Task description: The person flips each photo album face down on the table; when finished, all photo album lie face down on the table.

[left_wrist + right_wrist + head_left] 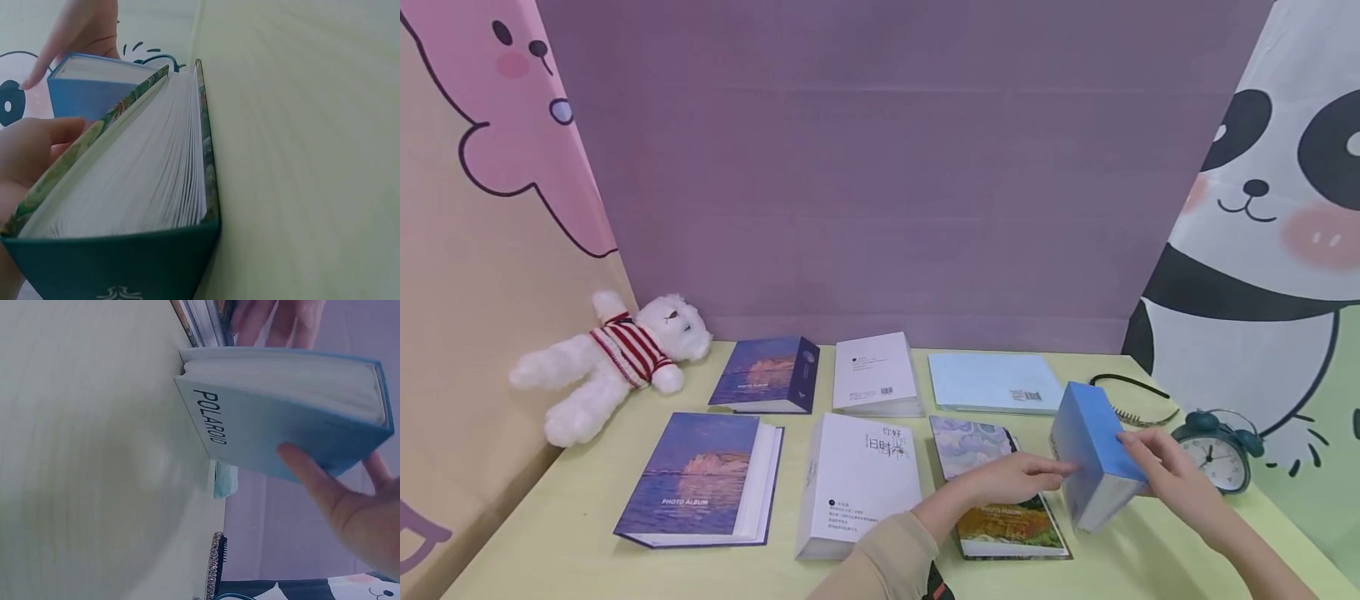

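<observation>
A blue photo album (1093, 425) marked POLAROID stands tilted on the right side of the table. My right hand (1176, 479) grips it at the spine, thumb (300, 465) on one cover and a finger around the spine. From the other side, the fingers of my left hand (1018, 479) reach to its opposite cover, extended and relaxed. Under my left forearm lies a photo album with a painted landscape cover (1011, 529), partly hidden. Its thick white pages (150, 156) fan slightly in the left wrist view.
A teal alarm clock (1221, 454) and a dark band with small teeth (1131, 381) lie right of the blue album. Several other albums, including a white one (857, 492) and a sunset one (696, 475), lie leftward. A white teddy bear (625, 358) rests at far left.
</observation>
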`<state>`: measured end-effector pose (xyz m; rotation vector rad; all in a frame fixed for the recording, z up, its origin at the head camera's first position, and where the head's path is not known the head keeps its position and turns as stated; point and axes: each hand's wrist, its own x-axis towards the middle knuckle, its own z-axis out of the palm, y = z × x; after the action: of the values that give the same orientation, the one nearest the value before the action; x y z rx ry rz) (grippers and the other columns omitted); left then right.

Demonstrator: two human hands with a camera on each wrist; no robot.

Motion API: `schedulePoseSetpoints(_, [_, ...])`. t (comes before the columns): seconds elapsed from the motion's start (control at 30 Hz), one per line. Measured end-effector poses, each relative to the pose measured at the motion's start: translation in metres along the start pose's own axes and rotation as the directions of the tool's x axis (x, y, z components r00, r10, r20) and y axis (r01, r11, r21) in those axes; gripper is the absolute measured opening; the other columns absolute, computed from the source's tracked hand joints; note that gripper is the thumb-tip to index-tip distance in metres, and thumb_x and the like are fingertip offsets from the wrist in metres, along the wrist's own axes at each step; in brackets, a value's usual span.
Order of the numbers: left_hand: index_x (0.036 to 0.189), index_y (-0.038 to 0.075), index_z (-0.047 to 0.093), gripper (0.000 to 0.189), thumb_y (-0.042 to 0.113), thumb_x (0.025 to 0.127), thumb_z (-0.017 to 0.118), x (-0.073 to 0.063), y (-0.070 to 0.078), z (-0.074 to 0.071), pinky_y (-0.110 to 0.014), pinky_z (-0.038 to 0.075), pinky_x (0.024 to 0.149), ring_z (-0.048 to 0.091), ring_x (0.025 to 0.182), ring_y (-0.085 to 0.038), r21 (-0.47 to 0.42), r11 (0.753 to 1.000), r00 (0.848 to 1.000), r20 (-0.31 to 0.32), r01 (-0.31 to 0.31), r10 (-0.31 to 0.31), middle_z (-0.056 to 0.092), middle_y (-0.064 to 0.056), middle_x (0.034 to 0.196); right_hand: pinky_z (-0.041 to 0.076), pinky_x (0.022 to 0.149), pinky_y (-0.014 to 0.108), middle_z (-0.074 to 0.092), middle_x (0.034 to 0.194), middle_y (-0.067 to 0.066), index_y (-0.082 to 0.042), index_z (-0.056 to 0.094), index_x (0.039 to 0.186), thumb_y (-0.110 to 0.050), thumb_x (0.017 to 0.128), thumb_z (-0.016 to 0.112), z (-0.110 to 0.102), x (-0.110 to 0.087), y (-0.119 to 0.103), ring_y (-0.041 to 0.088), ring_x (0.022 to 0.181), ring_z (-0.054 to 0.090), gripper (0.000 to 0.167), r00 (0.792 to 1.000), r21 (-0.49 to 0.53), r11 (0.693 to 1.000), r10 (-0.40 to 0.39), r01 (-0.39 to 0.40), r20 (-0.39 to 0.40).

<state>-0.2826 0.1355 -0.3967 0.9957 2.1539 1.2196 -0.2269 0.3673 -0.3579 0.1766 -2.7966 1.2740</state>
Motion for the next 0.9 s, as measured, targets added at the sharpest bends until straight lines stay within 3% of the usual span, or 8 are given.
schedulePoseSetpoints(0.07, [0.139, 0.026, 0.046, 0.039, 0.030, 0.102, 0.040, -0.001, 0.001, 0.001, -0.020, 0.040, 0.101, 0.044, 0.127, -0.003, 0.036, 0.999, 0.999, 0.051, 0.013, -0.015, 0.048, 0.012, 0.140, 0.058, 0.068, 0.037, 0.042, 0.129, 0.034, 0.004, 0.042, 0.116, -0.035, 0.102, 0.037, -0.003, 0.000, 0.000, -0.003, 0.092, 0.052, 0.043, 0.998, -0.041, 0.998, 0.039, -0.041, -0.040])
schedulePoseSetpoints(0.17, [0.141, 0.024, 0.044, 0.040, 0.030, 0.102, 0.039, -0.002, 0.002, 0.002, -0.019, 0.037, 0.104, 0.038, 0.132, -0.002, 0.052, 0.998, 0.992, 0.116, 0.038, -0.044, 0.045, 0.014, 0.142, 0.056, 0.070, 0.042, 0.041, 0.131, 0.037, 0.004, 0.040, 0.124, -0.043, 0.098, 0.043, -0.007, -0.001, 0.003, 0.026, 0.100, 0.060, 0.053, 0.993, -0.126, 0.986, 0.097, -0.105, -0.068])
schedulePoseSetpoints(0.23, [0.141, 0.026, 0.044, 0.040, 0.031, 0.102, 0.038, -0.002, 0.002, 0.004, -0.020, 0.036, 0.104, 0.038, 0.132, -0.002, 0.061, 0.997, 0.990, 0.132, 0.049, -0.057, 0.044, 0.015, 0.142, 0.054, 0.074, 0.047, 0.039, 0.133, 0.040, 0.006, 0.036, 0.131, -0.044, 0.096, 0.048, -0.010, -0.001, 0.007, 0.048, 0.111, 0.051, 0.062, 0.991, -0.172, 0.977, 0.121, -0.128, -0.050])
schedulePoseSetpoints(0.3, [0.141, 0.027, 0.043, 0.040, 0.031, 0.102, 0.038, -0.002, 0.003, 0.005, -0.020, 0.036, 0.105, 0.038, 0.132, -0.002, 0.075, 0.996, 0.989, 0.134, 0.052, -0.062, 0.044, 0.015, 0.142, 0.052, 0.079, 0.050, 0.035, 0.134, 0.042, 0.009, 0.033, 0.136, -0.044, 0.094, 0.052, -0.013, 0.000, 0.013, 0.054, 0.118, 0.043, 0.070, 0.990, -0.207, 0.968, 0.140, -0.142, -0.023])
schedulePoseSetpoints(0.43, [0.141, 0.029, 0.044, 0.039, 0.032, 0.102, 0.037, -0.001, 0.004, 0.005, -0.021, 0.036, 0.106, 0.037, 0.132, -0.002, 0.138, 0.989, 0.989, 0.134, 0.048, -0.067, 0.042, 0.015, 0.143, 0.050, 0.082, 0.048, 0.034, 0.135, 0.042, 0.014, 0.032, 0.137, -0.043, 0.094, 0.052, -0.021, 0.003, 0.026, 0.054, 0.119, 0.042, 0.074, 0.983, -0.234, 0.957, 0.184, -0.173, 0.024])
schedulePoseSetpoints(0.6, [0.141, 0.029, 0.043, 0.039, 0.031, 0.103, 0.036, -0.002, 0.005, 0.004, -0.021, 0.035, 0.106, 0.035, 0.134, -0.001, 0.238, 0.970, 0.977, 0.194, 0.046, -0.093, 0.040, 0.017, 0.144, 0.043, 0.087, 0.054, 0.031, 0.139, 0.039, 0.014, 0.031, 0.138, -0.044, 0.095, 0.050, -0.026, 0.005, 0.039, 0.054, 0.121, 0.036, 0.074, 0.974, -0.217, 0.954, 0.222, -0.207, 0.049])
schedulePoseSetpoints(0.9, [0.141, 0.027, 0.042, 0.039, 0.030, 0.103, 0.035, -0.003, 0.007, 0.003, -0.020, 0.031, 0.109, 0.028, 0.137, 0.000, 0.283, 0.958, 0.950, 0.287, 0.035, -0.119, 0.031, 0.017, 0.149, 0.044, 0.086, 0.054, 0.041, 0.132, 0.038, 0.015, 0.036, 0.134, -0.045, 0.095, 0.050, -0.024, 0.009, 0.056, 0.053, 0.118, 0.042, 0.074, 0.951, -0.289, 0.926, 0.286, -0.242, 0.119])
